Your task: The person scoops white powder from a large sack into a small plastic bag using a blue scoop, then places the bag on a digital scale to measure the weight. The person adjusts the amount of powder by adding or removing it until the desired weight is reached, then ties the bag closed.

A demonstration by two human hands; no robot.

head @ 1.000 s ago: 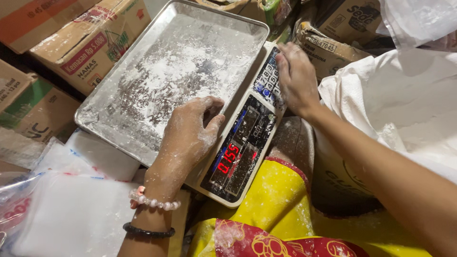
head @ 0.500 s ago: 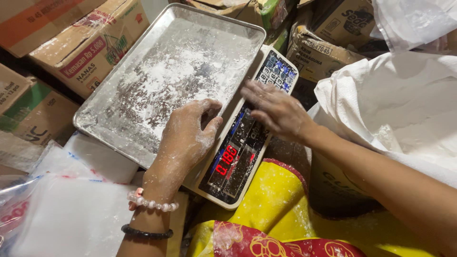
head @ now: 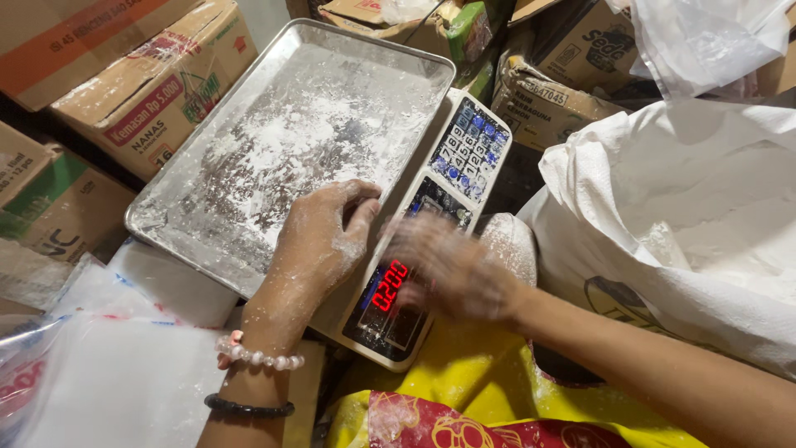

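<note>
Fingers of the left hand lie curled together and dusted white, resting on the near right rim of the metal tray, where the tray meets the scale; they close on nothing. Far left, printed cardboard boxes are stacked behind the tray, and clear plastic bags lie below its near corner. The tray sits on the scale's platform, its floor smeared with white powder. On the left wrist sit a white bead bracelet and, lower down the forearm, a black band. Right of the tray runs the electronic scale, its front panel showing red lit digits and, farther up, a keypad with blue and white keys. The right hand hovers over the panel just beside the digits, blurred by motion, so I cannot tell whether its fingers are spread or closed. Beneath the forearm shows yellow and red cloth. Farthest right, a big white woven sack stands open, with more boxes behind it.
</note>
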